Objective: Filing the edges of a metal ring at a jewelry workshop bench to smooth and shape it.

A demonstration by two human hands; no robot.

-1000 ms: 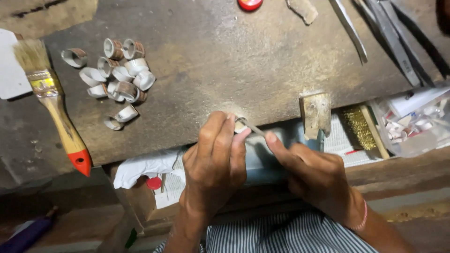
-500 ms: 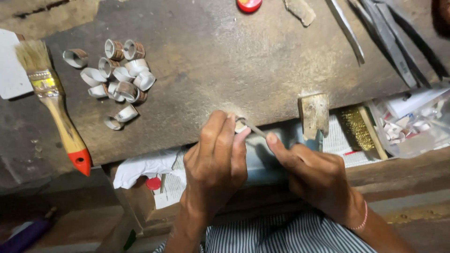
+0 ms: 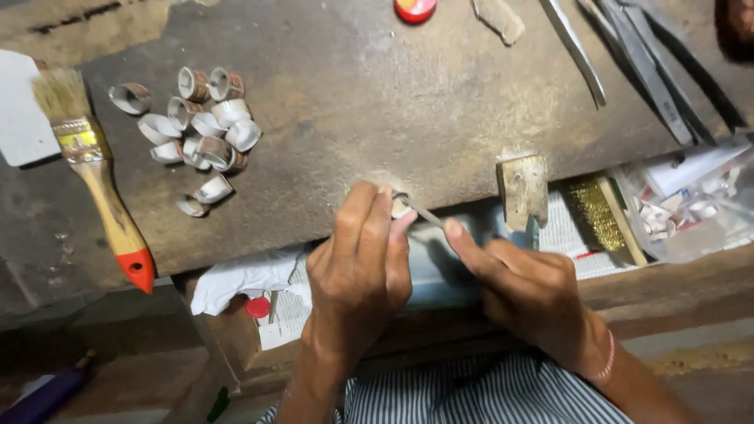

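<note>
The left hand (image 3: 357, 271) pinches a small metal ring (image 3: 400, 204) between thumb and fingertips, bracing it against the near edge of the table (image 3: 377, 102). Just to its right, the right hand (image 3: 530, 290) grips a thin file (image 3: 428, 216), forefinger stretched along it, with the tip touching the ring. Right of the ring, close to the right hand's knuckles, a worn wooden peg (image 3: 522, 188) juts from the table edge, and a brass wire brush (image 3: 593, 212) lies in the drawer just beyond it. Farther out, up and left of the left hand, a cluster of similar rings (image 3: 200, 133) sits on the table, with a red-tipped paintbrush (image 3: 94, 173) further left. Beyond the right hand lie long metal tools (image 3: 636, 63).
</note>
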